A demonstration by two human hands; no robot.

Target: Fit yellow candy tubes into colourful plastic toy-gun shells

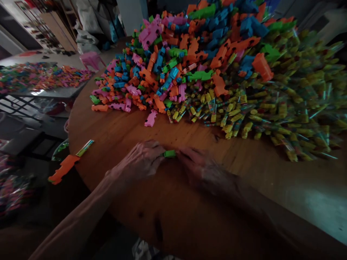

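Observation:
A small green plastic toy car [170,154], mostly covered by fingers, is between my hands just above or on the wooden table. My left hand [148,156] is closed, its fingers pinching the left end of the green piece. At the other end, the fingertips of my right hand [197,164] are drawn together on it; they are slightly blurred. To the left, an orange toy car [64,169] with a yellow-capped clear tube [85,148] at its end juts past the table edge.
A large heap of coloured toy cars [151,72] covers the back of the round wooden table [121,126]. Beside it on the right lies a pile of yellow-capped wrapped tubes [284,104]. Another table with toy cars [43,77] stands at far left, near a pink stool [92,60].

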